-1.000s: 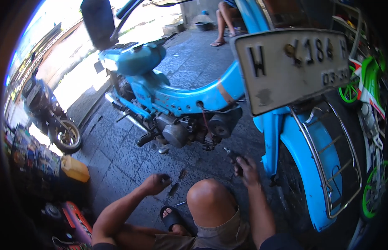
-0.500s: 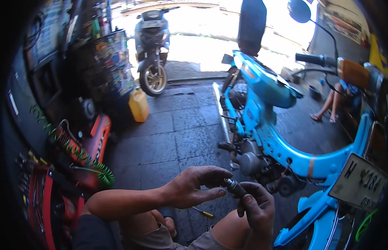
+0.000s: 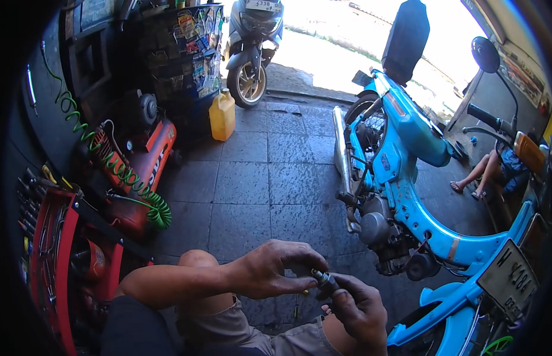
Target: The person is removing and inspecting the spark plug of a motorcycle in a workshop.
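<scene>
In my right hand (image 3: pixel 362 305), thumb and fingers are closed around what looks like a spark plug (image 3: pixel 326 281). Its bright metal end points up and to the left, while the grip hides its lower part. My left hand (image 3: pixel 276 268) comes in from the left, thumb and fingers curved apart around that metal end. Whether its fingertips touch the plug I cannot tell. Both hands are above my lap, over my beige shorts (image 3: pixel 240 329).
A light blue motorcycle (image 3: pixel 427 216) stands close on the right. To the left are a red tool rack (image 3: pixel 53 249), an orange-red compressor (image 3: pixel 151 172) and a coiled green hose (image 3: pixel 133 184). Farther off stand a yellow jerrycan (image 3: pixel 222 115) and a parked scooter (image 3: pixel 249 65). Another person's legs (image 3: pixel 480 175) show beyond the motorcycle.
My view has swung left and down, so the surroundings sit farther right and higher. The plug has tilted slightly in my right hand, and my left hand stays close around its end.
</scene>
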Demonstrator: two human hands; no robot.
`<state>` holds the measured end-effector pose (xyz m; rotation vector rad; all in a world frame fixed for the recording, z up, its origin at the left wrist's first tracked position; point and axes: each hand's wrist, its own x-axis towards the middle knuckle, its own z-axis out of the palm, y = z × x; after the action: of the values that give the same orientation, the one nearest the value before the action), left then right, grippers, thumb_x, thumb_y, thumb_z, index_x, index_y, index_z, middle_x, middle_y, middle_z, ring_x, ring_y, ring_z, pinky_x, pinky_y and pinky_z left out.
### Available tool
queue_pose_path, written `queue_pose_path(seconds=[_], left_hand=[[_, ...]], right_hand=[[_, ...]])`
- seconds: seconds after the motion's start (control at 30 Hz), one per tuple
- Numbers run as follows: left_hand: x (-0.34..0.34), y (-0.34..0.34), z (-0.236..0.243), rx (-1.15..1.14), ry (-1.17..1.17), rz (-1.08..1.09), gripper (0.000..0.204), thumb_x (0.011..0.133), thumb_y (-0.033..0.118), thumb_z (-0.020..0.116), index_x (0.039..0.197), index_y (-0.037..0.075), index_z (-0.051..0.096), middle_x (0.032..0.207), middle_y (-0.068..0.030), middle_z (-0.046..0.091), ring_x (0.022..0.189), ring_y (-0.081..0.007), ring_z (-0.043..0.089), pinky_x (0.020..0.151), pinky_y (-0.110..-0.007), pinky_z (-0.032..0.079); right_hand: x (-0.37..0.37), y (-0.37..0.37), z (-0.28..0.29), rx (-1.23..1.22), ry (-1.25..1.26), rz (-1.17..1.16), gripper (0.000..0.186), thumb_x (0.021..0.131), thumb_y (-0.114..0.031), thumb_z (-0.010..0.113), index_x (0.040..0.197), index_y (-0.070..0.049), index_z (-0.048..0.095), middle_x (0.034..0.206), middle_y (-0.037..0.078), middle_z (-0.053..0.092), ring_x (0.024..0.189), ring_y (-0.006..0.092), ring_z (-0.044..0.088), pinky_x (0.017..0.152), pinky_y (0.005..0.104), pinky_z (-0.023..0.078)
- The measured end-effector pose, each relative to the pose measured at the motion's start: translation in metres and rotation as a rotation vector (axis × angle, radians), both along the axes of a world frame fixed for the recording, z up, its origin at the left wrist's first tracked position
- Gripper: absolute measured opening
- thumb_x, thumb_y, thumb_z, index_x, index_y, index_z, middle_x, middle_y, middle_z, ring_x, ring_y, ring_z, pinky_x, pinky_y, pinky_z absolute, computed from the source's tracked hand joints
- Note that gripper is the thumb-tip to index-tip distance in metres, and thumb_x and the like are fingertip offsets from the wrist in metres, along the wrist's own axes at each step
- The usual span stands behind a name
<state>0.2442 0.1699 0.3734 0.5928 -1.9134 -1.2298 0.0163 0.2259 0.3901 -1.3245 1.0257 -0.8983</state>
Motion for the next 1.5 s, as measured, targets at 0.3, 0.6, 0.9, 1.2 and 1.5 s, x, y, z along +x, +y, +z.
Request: queue_pose_path(seconds=[0.3, 0.6, 0.9, 1.2, 1.5], left_hand=[[0.014, 0.001, -0.017, -0.042, 0.013, -0.008, 0.030, 0.083, 0.004, 0.074, 0.113, 0.003, 0.067, 0.098, -0.0083, 0.068, 0.081, -0.0133, 0.065, 0.071, -0.028, 0.054], [0.029, 0.010, -0.052, 0.275, 0.048, 0.066, 0.028, 0.082, 0.010, 0.072, 0.108, 0.001, 0.067, 0.098, -0.0131, 0.070, 0.086, -0.0256, 0.069, 0.072, -0.035, 0.054], [0.037, 0.014, -0.081, 0.432, -0.005, 0.210, 0.026, 0.082, 0.009, 0.074, 0.106, 0.000, 0.068, 0.091, -0.0091, 0.070, 0.077, -0.0141, 0.068, 0.067, -0.028, 0.054], [0.035, 0.009, -0.085, 0.528, 0.025, 0.318, 0.023, 0.080, 0.004, 0.075, 0.101, -0.003, 0.069, 0.089, -0.0111, 0.070, 0.077, -0.0153, 0.068, 0.067, -0.027, 0.054], [0.035, 0.013, -0.090, 0.506, -0.020, 0.414, 0.026, 0.082, 0.005, 0.073, 0.107, -0.003, 0.068, 0.087, -0.0102, 0.071, 0.074, -0.0122, 0.068, 0.067, -0.026, 0.055]], right_hand=[[0.019, 0.011, -0.017, -0.192, 0.182, -0.109, 0.036, 0.084, -0.003, 0.072, 0.117, 0.007, 0.061, 0.104, 0.013, 0.065, 0.096, 0.0163, 0.064, 0.082, 0.0279, 0.051], [0.037, -0.010, -0.039, 0.090, 0.077, -0.072, 0.030, 0.088, -0.006, 0.069, 0.115, 0.004, 0.062, 0.104, 0.014, 0.065, 0.085, 0.0126, 0.063, 0.071, 0.0248, 0.051], [0.039, -0.051, -0.073, -0.225, 0.331, 0.226, 0.039, 0.076, -0.011, 0.081, 0.109, 0.001, 0.064, 0.087, 0.013, 0.068, 0.076, 0.0231, 0.069, 0.067, 0.0316, 0.054], [0.038, -0.068, -0.088, 0.001, 0.293, 0.260, 0.032, 0.083, -0.015, 0.073, 0.108, 0.002, 0.063, 0.090, 0.016, 0.069, 0.072, 0.0259, 0.070, 0.065, 0.0337, 0.054], [0.046, -0.079, -0.096, -0.435, 0.340, 0.256, 0.037, 0.073, -0.008, 0.081, 0.104, 0.001, 0.064, 0.082, 0.013, 0.066, 0.068, 0.0271, 0.066, 0.060, 0.0334, 0.051]])
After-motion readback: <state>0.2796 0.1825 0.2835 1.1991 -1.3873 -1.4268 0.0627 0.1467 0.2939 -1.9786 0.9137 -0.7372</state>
